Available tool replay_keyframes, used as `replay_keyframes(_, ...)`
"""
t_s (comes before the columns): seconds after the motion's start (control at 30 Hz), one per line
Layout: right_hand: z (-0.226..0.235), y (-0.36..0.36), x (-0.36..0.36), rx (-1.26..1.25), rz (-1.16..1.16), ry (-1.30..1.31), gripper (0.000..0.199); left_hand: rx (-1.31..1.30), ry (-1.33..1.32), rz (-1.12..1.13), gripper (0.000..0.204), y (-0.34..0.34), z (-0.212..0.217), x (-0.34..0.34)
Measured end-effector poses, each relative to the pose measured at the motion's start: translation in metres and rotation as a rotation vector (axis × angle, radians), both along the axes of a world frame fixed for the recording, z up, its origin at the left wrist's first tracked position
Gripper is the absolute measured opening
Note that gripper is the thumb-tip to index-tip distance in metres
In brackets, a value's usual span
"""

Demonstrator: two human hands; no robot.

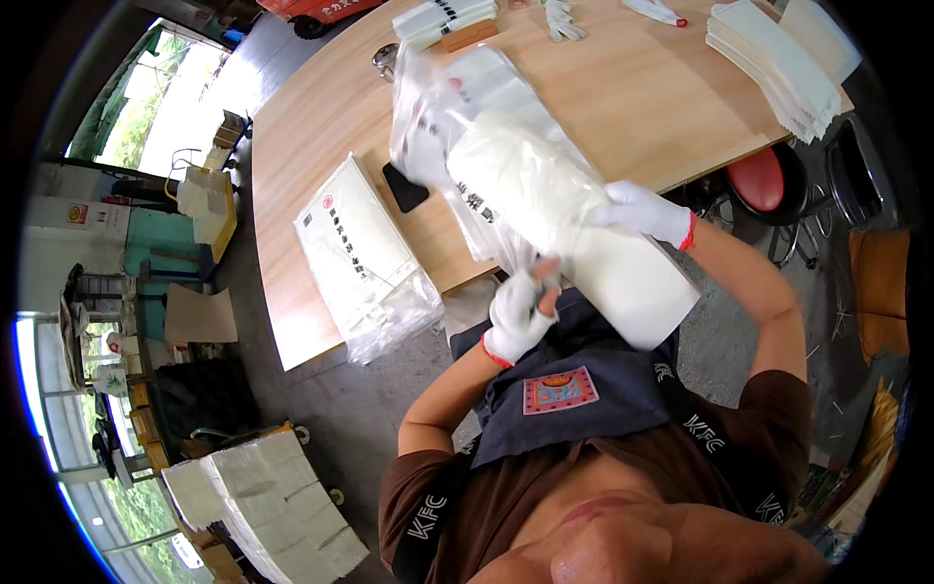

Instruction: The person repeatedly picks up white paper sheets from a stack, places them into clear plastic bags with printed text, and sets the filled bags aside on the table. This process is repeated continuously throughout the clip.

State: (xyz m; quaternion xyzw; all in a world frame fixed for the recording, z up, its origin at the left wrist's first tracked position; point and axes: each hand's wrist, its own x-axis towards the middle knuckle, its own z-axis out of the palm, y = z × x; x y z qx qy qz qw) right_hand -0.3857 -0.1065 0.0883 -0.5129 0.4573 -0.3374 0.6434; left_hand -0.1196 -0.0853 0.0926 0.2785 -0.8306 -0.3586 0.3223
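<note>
A thick stack of white paper (637, 290) lies slantwise in front of me, its near end reaching past the table edge over my apron. Around its far part is a clear plastic bag (418, 92) with dark print, smeared by motion. My right hand (644, 214), in a white glove with a red cuff, grips the stack's right side. At the bag's near edge, my left hand (520, 310) has its bare fingertips curled on the plastic; the exact pinch is blurred. Beneath the bag lie more flat printed bags (496, 73).
On the wooden table (311, 127) are a bagged paper bundle (358, 248), a black phone (405, 187), a brown block (469, 36), a glove (562, 19) and white sheets (769, 58). A red-seated stool (757, 180) stands right; paper stacks (282, 496) stand lower left.
</note>
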Motion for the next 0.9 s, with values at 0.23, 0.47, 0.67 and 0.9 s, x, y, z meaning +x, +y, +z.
replay_keyframes(0.23,-0.015,-0.038,0.039,-0.596,0.11,0.997,0.044,-0.244,-0.011,-0.06,0.047,-0.047,0.024,-0.065)
replay_keyframes(0.47,-0.045,-0.013,0.077,-0.736,-0.296,1.144,0.042,-0.045,-0.066,-0.037,0.033,-0.042,0.006,-0.081)
replay_keyframes(0.67,-0.035,0.074,0.083,-0.953,-0.578,0.993,0.032,0.003,-0.222,0.078,0.022,-0.013,-0.042,-0.033)
replay_keyframes(0.9,-0.077,0.065,0.034,-0.468,-0.284,1.332,0.023,-0.36,-0.4,0.475,0.011,0.002,-0.109,0.064)
